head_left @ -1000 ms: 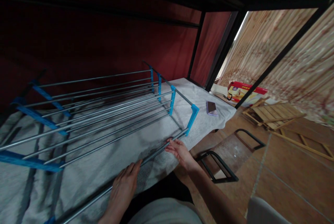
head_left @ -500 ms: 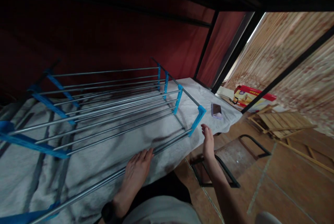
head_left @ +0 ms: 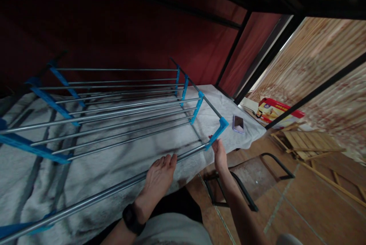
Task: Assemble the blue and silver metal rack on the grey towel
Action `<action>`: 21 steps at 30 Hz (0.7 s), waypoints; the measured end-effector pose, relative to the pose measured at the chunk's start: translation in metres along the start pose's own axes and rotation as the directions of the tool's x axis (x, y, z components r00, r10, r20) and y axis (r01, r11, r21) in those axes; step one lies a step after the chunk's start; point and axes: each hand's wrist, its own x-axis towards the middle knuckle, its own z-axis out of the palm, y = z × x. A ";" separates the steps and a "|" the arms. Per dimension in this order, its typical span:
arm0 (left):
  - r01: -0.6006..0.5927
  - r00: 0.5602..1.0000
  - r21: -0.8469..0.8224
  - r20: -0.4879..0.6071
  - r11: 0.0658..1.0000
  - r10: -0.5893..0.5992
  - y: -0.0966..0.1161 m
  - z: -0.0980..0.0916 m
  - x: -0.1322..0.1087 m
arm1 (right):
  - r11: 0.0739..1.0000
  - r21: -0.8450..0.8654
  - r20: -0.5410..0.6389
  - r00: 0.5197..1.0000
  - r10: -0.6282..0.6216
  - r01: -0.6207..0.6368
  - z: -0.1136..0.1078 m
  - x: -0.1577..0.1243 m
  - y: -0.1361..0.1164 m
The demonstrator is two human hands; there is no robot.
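A rack of metal tubes (head_left: 114, 130) and blue plastic brackets lies across a grey blanket (head_left: 114, 172). My left hand (head_left: 160, 172), with a dark watch on its wrist, is closed over the front tubes (head_left: 103, 195); its fingertips curl over their far side. At the right end of those tubes, my right hand (head_left: 220, 155) grips the lower part of the blue corner bracket (head_left: 217, 132). Some of its fingers pass behind the bracket, and its palm is partly hidden. Dark rods link the brackets at the rack's right end.
A phone (head_left: 238, 124) lies on the blanket right of the rack. Beyond the bed edge stand a low black-framed seat (head_left: 254, 176), a folded wooden piece (head_left: 311, 142) and a red and yellow box (head_left: 278, 111). Black posts (head_left: 231, 54) and a dark red wall (head_left: 137, 43) border the bed.
My right hand has moved left from beside the corner bracket and taken hold of it. My left hand has shifted right along the front tubes. The view has moved slightly.
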 end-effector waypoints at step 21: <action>-0.007 0.999 -0.066 -0.054 0.998 0.003 0.008 0.010 -0.002 | 0.872 -0.450 0.048 0.981 -0.190 0.192 -0.004 -0.012 -0.014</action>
